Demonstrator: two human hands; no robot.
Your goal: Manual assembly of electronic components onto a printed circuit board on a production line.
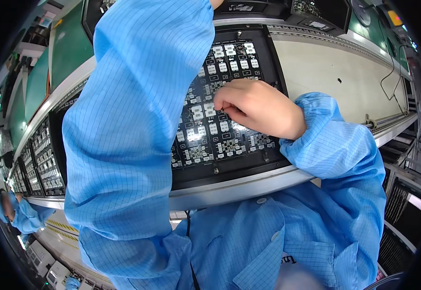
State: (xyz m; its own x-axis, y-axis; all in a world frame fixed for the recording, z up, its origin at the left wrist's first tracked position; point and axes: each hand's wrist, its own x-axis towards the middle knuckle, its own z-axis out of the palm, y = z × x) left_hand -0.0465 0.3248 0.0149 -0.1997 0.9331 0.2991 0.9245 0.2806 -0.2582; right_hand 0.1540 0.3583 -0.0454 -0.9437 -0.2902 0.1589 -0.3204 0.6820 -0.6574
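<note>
A black tray (181, 178) lies before me, holding a dark circuit board panel (227, 84) with rows of white parts on it. Over the middle of the panel is my right hand (263, 107), its fingers curled and thumb and fingertips brought together at the board. Whatever they pinch, if anything, is too small or hidden. My left arm (138, 106), in a blue striped sleeve, reaches forward across the tray's left side and covers part of the panel. Only a sliver of my left hand (216, 4) shows at the top edge, near black bins; its fingers are out of sight.
A metal rail (239, 191) runs along the near edge. Black bins (317, 19) with small parts stand beyond the tray. To the right is a pale conveyor surface (326, 67) with a small dark speck. More trays (43, 150) line the left, where another person (24, 212) stands.
</note>
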